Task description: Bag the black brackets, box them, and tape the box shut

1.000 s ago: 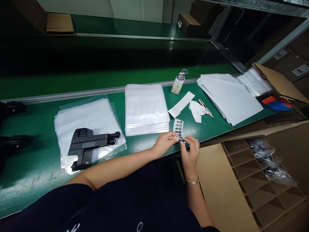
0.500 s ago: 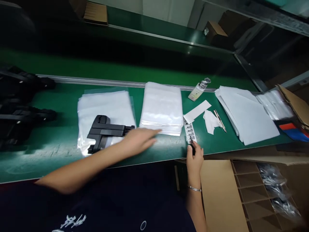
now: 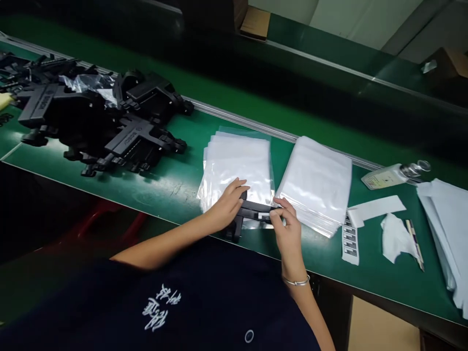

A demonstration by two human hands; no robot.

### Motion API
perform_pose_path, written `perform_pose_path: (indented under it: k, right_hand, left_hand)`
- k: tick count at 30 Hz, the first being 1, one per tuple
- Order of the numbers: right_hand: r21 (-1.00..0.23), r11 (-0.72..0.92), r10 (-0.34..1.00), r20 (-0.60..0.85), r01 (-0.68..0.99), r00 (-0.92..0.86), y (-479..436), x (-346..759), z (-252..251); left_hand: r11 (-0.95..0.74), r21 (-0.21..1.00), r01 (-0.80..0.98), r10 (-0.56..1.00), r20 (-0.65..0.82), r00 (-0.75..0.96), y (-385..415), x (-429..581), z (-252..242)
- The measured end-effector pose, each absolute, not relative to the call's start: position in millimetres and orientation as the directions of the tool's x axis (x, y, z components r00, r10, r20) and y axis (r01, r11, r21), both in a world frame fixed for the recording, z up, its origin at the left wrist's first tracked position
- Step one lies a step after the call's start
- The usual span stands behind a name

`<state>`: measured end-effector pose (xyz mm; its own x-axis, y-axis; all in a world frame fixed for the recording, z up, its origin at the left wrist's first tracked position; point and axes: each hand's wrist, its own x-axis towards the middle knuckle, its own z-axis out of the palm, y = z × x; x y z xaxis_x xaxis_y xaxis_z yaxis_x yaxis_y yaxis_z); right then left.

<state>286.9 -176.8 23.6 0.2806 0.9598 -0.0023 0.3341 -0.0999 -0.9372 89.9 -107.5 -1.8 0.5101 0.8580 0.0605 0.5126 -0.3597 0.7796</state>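
A green table [image 3: 175, 185] is spread under both hands, and a heap of black parts [image 3: 102, 122] is piled far to their left. On a stack of clear bags [image 3: 237, 161], one black part [image 3: 252, 212] is pressed down by the left hand [image 3: 227, 207], fingers loosely spread. Its end is pinched by the right hand [image 3: 287, 229]. A label sheet [image 3: 350, 241] lies further right.

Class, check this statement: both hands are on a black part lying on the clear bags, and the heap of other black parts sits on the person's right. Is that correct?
Not quite. The head view shows the heap of black parts on the person's left. The rest holds: the left hand and right hand are on the black part on the clear bags.
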Motion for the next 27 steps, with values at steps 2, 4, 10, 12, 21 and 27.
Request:
perform_pose_path:
  k: [2,4,10,12,21,27]
  right_hand:
    - [-0.916,-0.124,0.968,-0.027,0.38,0.251,-170,269,24]
    - [-0.897,-0.149,0.966,-0.042,0.416,0.256,-170,260,22]
    - [-0.866,-0.143,0.959,-0.003,0.478,0.282,-178,252,20]
    - [-0.859,-0.139,0.958,0.009,0.492,0.286,-178,250,19]
    - [-0.85,-0.159,0.953,0.001,0.503,0.302,-175,248,22]
    - [-0.838,-0.158,0.953,0.009,0.522,0.302,-175,247,21]
  left_hand:
    - [-0.354,0.795,0.492,0.862,0.074,0.501,-116,94,0]
    - [-0.352,0.803,0.481,0.867,0.086,0.491,-120,95,2]
    - [-0.342,0.813,0.471,0.886,0.111,0.451,-122,96,2]
    - [-0.343,0.816,0.466,0.886,0.116,0.45,-122,96,1]
    - [-0.345,0.818,0.461,0.88,0.112,0.461,-122,95,4]
    - [-0.344,0.82,0.458,0.881,0.113,0.459,-122,95,5]
